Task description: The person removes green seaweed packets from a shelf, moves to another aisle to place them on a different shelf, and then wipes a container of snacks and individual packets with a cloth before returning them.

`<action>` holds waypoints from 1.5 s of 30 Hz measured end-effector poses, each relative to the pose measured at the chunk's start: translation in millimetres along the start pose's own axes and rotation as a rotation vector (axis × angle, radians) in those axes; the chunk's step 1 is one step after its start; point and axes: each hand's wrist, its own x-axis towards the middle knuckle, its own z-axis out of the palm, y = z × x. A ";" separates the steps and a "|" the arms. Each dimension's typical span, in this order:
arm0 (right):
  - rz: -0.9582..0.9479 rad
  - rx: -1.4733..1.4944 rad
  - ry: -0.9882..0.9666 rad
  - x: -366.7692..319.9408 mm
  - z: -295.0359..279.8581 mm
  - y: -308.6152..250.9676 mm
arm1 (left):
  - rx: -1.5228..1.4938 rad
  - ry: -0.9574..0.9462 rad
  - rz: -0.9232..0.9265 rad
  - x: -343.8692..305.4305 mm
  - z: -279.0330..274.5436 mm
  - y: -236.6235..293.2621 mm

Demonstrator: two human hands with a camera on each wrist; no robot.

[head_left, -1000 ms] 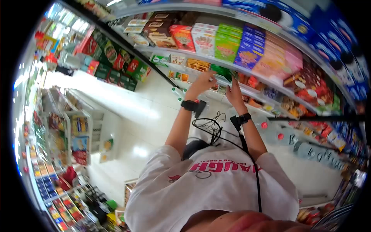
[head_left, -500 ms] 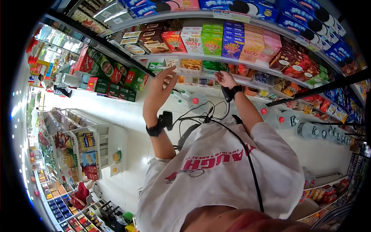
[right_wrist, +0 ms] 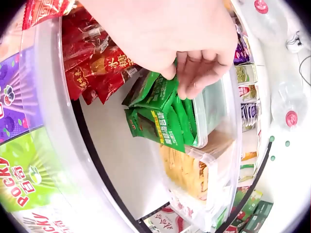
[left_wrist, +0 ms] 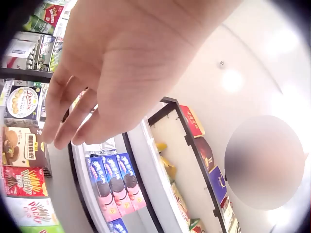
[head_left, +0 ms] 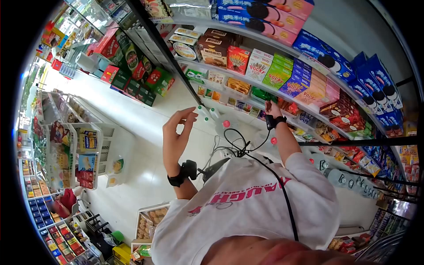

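My right hand (head_left: 272, 108) reaches into the lower shelf, over a clear bin of green snack packets (head_left: 263, 94). In the right wrist view the thumb and curled fingers pinch the top of a green packet (right_wrist: 163, 128), which stands among several like it. Red-wrapped packets (right_wrist: 90, 60) lie on one side of them, and a clear tub of yellow-brown snacks (right_wrist: 187, 170) on the other. Away from the shelf, my left hand (head_left: 176, 139) is raised in the air, fingers loosely bent and holding nothing. In the left wrist view its palm side (left_wrist: 121, 63) shows.
Pocky boxes (head_left: 258, 64) line the shelf above the bins, with blue Oreo boxes (head_left: 322, 48) higher up. Large clear bottles (head_left: 226, 124) stand on the floor below. Black cables (head_left: 240, 148) hang before my shirt. A snack rack (head_left: 108, 150) stands at the left.
My left hand has left the bin area and moved left and back toward my body. The right hand stays at the green packets. The head view has shifted.
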 end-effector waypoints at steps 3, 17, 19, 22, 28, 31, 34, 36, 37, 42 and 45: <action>-0.015 0.032 0.028 -9.4 0.9 5.6 | -0.022 0.006 -0.002 8.1 -3.1 -12.3; -0.046 -0.240 -0.363 -154.2 -74.6 -27.0 | -0.435 -0.114 0.921 54.3 20.9 143.7; -0.244 -0.530 -0.372 -175.7 -74.7 -34.8 | -0.453 -0.129 1.153 56.5 30.9 182.8; -0.099 -0.147 -0.288 -178.1 -91.6 -43.2 | -0.425 -0.153 1.308 53.3 44.0 215.2; -0.181 -0.080 -0.096 -262.5 -55.8 -51.0 | -0.335 -0.186 1.435 38.2 74.5 263.9; -0.215 -0.023 -0.211 -216.5 -99.4 -50.5 | -0.309 -0.223 1.461 34.0 89.0 277.8; -0.230 0.017 -0.247 -196.8 -158.2 -44.0 | -0.285 -0.252 1.457 29.1 98.6 283.6; -0.254 0.075 -0.427 -191.3 -165.0 -43.5 | -0.260 -0.271 1.428 22.9 102.5 285.8; -0.230 0.076 -0.388 -196.9 -176.3 -42.9 | -0.249 -0.278 1.419 20.8 103.9 286.3; -0.228 0.099 -0.259 -197.8 -190.4 -55.8 | -0.102 -0.391 1.031 9.5 90.1 258.5; -0.300 0.099 -0.191 -217.7 -214.1 -57.1 | 0.105 -0.294 0.489 -1.7 68.6 215.2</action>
